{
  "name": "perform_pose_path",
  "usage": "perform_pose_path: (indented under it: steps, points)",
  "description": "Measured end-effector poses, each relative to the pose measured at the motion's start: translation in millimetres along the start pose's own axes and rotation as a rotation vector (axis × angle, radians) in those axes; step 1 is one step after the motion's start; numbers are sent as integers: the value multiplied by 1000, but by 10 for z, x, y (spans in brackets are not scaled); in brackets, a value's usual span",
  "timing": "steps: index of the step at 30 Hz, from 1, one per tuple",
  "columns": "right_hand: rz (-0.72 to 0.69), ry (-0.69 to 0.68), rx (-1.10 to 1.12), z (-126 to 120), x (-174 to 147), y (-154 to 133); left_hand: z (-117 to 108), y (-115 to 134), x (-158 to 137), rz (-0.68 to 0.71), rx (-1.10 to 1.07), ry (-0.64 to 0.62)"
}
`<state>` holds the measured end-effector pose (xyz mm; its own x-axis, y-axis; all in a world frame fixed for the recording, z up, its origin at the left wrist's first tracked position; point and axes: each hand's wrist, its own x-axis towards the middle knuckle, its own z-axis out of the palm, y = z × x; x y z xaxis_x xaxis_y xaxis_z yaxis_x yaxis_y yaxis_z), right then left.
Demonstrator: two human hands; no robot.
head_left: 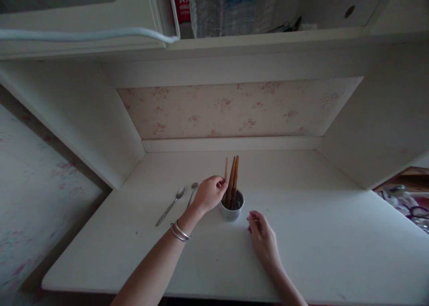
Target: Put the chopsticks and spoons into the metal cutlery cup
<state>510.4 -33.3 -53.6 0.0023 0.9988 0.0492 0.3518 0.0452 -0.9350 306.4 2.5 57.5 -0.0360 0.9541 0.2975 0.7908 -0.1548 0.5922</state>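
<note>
Both forearms bare, no sleeves. Two thin silver metal bangles (180, 231) on left wrist; right wrist w/o jewellery.

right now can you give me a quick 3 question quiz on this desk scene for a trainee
1. True or false: the left hand pinches one chopstick beside the cup.
2. How many spoons lie on the desk?
3. The right hand is: A) gripping the cup, B) empty, near the cup, C) holding a spoon.

Key: 1 true; 2 two; 3 B.
</note>
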Motion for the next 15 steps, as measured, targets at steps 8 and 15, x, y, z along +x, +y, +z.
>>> perform_pose_path:
  steps: [8,15]
  points:
    - [-1,-14,-41,8,9,78,6,3,-65,7,29,-20]
    - [-5,-8,-25,11,6,34,9,22,-69,12,7,-23]
